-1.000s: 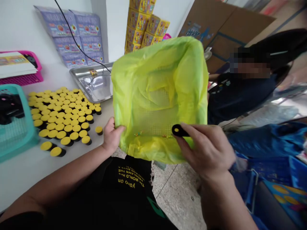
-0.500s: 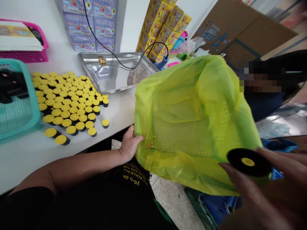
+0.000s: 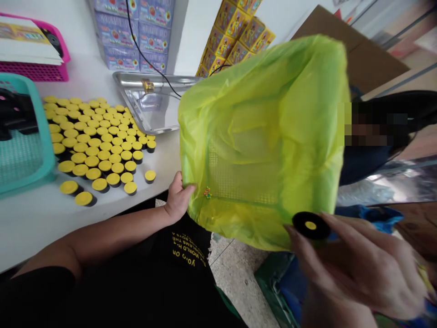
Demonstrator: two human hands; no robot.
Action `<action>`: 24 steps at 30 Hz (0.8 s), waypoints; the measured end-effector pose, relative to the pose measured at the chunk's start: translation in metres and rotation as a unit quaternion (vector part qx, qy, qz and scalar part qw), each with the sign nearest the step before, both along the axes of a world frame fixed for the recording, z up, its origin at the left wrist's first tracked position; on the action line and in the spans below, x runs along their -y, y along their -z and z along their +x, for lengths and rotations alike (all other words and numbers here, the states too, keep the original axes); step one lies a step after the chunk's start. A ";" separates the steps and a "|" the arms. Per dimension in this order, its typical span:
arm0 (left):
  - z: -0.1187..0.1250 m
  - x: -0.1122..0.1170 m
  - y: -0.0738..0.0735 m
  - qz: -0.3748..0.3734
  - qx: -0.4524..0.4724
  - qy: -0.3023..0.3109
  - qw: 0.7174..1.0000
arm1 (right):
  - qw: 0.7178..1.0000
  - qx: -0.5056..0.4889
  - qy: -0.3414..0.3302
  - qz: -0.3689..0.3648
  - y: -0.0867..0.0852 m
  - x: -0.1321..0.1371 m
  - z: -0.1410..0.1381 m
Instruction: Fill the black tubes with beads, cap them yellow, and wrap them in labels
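Left hand (image 3: 177, 198): clenched on the near edge of the yellow-green plastic bag (image 3: 262, 141), thumb and fingers pinching the film. Right hand (image 3: 355, 266): slightly blurred, fingertips grasping a round black cap (image 3: 305, 225) with a yellow centre, at the bag's lower edge. Cannot tell if the cap touches the bag.

Bag is held up and open between the hands, its mouth toward the camera. Small coloured beads (image 3: 207, 192) sit in a tight clump inside, low down, just beside the left hand. A dotted mesh patch (image 3: 239, 175) shows at the bag's bottom.

Clock positions from the bag: white table (image 3: 34, 232) at 9, under the left forearm. Many yellow-topped black caps (image 3: 99, 155) stand packed on it, also at 9. Teal basket (image 3: 23, 155) is beyond them, pink basket (image 3: 56, 64) at 10. Steel tray (image 3: 146, 107) at 11, partly behind the bag, black cable (image 3: 150, 66) above it. Purple boxes (image 3: 133, 38) stacked at 11, yellow boxes (image 3: 235, 38) at 12. Co-worker in a dark top (image 3: 365, 161) at 3, blue cloth (image 3: 375, 216) just below. Concrete floor (image 3: 239, 282) at 6.
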State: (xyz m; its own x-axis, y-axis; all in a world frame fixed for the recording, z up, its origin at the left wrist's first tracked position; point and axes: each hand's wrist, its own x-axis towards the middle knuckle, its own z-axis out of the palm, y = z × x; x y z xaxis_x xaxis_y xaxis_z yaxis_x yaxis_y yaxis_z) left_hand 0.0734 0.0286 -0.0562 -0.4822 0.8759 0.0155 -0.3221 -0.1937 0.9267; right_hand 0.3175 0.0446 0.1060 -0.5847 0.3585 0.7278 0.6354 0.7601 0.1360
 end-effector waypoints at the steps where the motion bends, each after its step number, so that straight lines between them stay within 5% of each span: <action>1: 0.000 -0.001 0.001 -0.002 -0.004 0.002 1.000 | 1.000 -0.004 -0.012 0.019 0.001 0.000 -0.005; 5: -0.002 0.000 0.000 0.022 -0.011 0.007 1.000 | 0.999 0.014 -0.014 0.034 0.009 -0.005 -0.020; 13: -0.007 0.000 0.012 -0.025 -0.109 -0.003 0.994 | 0.964 0.187 -0.065 -0.176 0.067 -0.038 -0.061; 19: -0.002 0.001 0.015 -0.047 -0.174 0.019 0.984 | 0.904 0.393 -0.098 -0.137 0.096 -0.057 -0.090; 24: -0.002 0.000 0.016 -0.034 -0.188 0.034 0.981 | 0.883 0.435 -0.144 -0.107 0.110 -0.060 -0.098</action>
State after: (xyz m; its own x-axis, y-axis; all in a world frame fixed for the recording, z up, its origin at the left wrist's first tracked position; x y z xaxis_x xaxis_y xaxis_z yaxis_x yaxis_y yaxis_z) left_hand 0.0716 0.0283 -0.0718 -0.3936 0.9112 0.1215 0.0349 -0.1172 0.9925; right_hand 0.2197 0.1046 -0.0045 -0.9779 0.1793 -0.1072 0.1382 0.9402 0.3114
